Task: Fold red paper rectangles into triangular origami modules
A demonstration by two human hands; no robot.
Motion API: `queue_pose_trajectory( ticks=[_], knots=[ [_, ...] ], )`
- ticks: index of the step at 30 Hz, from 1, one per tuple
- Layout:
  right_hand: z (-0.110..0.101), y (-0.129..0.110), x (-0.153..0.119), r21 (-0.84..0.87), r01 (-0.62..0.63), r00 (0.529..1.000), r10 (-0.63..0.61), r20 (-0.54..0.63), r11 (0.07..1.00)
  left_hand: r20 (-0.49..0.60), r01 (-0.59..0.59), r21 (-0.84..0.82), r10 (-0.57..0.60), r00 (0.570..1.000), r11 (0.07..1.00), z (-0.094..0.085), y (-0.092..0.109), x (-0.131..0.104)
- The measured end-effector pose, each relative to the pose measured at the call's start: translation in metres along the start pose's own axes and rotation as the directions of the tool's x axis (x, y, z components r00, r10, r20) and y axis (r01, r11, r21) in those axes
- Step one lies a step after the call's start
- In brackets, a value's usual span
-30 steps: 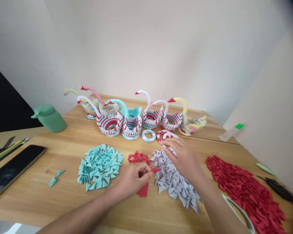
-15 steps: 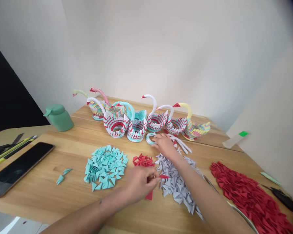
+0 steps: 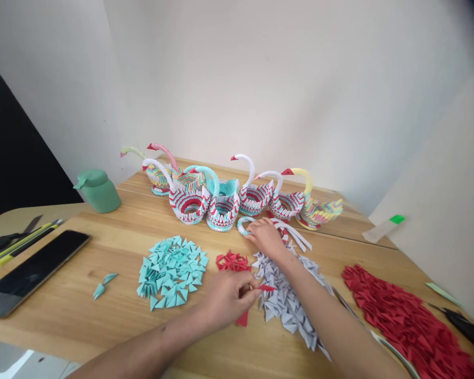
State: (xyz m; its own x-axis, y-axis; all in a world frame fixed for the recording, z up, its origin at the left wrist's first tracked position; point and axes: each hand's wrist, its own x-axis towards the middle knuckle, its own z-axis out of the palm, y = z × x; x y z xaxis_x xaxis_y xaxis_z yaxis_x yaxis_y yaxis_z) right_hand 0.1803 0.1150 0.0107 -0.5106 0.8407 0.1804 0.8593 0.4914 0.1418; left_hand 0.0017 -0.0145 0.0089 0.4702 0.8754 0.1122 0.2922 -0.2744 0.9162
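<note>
Near the front edge of the worktop (image 3: 197, 350), the left hand (image 3: 231, 297) pinches a red folded piece (image 3: 267, 288) between thumb and forefinger, beside the near-left part of the grey pile (image 3: 286, 302). The hold matches the earlier frames. The piece is small, narrow and plain red; its pointed end faces the right edge, its long axis running roughly left to right.

Below the left hand lies a red paper strip (image 3: 243, 318); just beyond the hand is a small red pile (image 3: 233, 260). The teal pile (image 3: 174, 271) sits to their left, the large red pile (image 3: 408, 321) along the right edge, and the phone (image 3: 35, 273) by the left edge.

Farther in, the right hand (image 3: 266, 237) has moved left since a second ago, from the red-and-white rings to the blue-and-white ring (image 3: 243, 225). Its fingers are bent together at the ring's right side; whether they grip it cannot be told. The ring lies flat, centre open. White curved lengths (image 3: 298, 237) show beyond the wrist.

Behind stand the paper swans (image 3: 223, 208), towards the back edge.
</note>
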Motion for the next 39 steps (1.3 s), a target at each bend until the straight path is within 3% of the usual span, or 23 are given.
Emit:
queue_pose_trajectory(
  ticks=[15, 18, 23, 28, 33, 39],
  knots=[
    [-0.002, -0.001, -0.001, 0.061, 0.002, 1.0, -0.001, -0.017, 0.998, 0.001, -0.006, 0.033, 0.006, 1.0, 0.999, 0.0, 0.0, 0.002],
    [-0.011, 0.016, -0.005, 0.106, -0.024, 0.999, 0.029, -0.04, 0.994, 0.0, -0.014, 0.048, 0.014, 1.0, 0.999, 0.0, -0.001, 0.003],
    [-0.029, 0.07, -0.028, 0.12, -0.17, 0.984, 0.176, -0.036, 0.978, -0.003, -0.008, 0.042, 0.008, 1.0, 0.999, 0.002, -0.003, 0.001],
    [-0.022, 0.115, -0.054, 0.079, -0.338, 0.941, 0.334, 0.053, 0.938, -0.002, -0.02, 0.029, 0.02, 1.0, 0.999, 0.005, -0.001, 0.0],
    [-0.005, 0.132, -0.062, 0.03, -0.416, 0.903, 0.41, 0.13, 0.909, -0.011, 0.0, 0.048, 0.0, 1.0, 0.999, 0.003, 0.002, 0.0],
    [0.003, 0.132, -0.057, -0.024, -0.425, 0.883, 0.42, 0.208, 0.905, 0.005, 0.026, 0.05, -0.026, 1.0, 0.998, 0.003, 0.004, 0.001]
  ],
)
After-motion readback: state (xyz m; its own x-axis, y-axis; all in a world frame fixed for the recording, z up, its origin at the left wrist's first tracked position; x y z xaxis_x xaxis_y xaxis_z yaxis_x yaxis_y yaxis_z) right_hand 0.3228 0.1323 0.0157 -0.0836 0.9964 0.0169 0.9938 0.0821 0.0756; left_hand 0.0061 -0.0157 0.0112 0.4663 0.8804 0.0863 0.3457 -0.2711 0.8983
